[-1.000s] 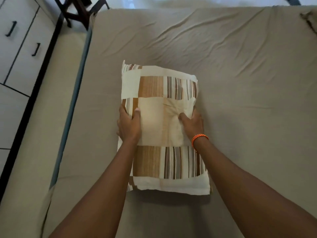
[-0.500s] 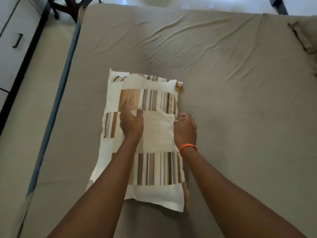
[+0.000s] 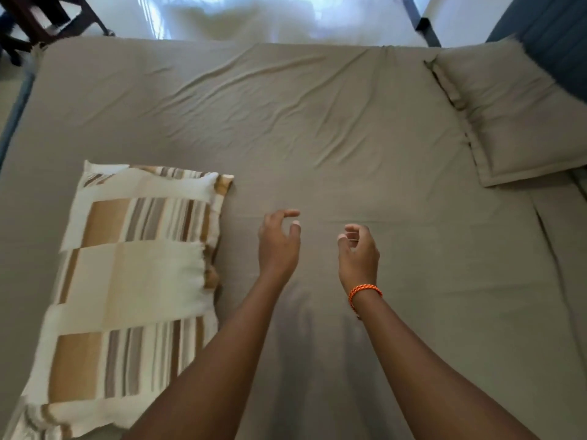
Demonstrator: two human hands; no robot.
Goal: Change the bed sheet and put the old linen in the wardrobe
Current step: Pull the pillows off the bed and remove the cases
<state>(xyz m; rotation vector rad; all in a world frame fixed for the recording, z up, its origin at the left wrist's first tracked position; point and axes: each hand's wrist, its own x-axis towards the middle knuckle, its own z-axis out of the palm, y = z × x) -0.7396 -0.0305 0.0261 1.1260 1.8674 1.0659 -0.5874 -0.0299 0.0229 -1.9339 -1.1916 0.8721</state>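
Observation:
A pillow in a cream, tan and brown striped case [image 3: 133,281] lies flat on the left side of the bed. A wrinkled grey-beige sheet [image 3: 317,128] covers the mattress. My left hand [image 3: 278,246] hovers over the bare sheet just right of the pillow, fingers loosely curled and holding nothing. My right hand [image 3: 359,252], with an orange band at the wrist, hovers beside it, also loosely curled and holding nothing. Neither hand touches the pillow.
A grey-beige pillow [image 3: 514,112] lies at the far right against a dark blue headboard [image 3: 556,36]. A dark wooden chair [image 3: 41,17] stands past the bed's far left corner. Bright white floor [image 3: 286,17] lies beyond the far edge.
Both hands let go of the striped pillow and moved right over the bare sheet. The view swung right, so the pillow now sits at the left.

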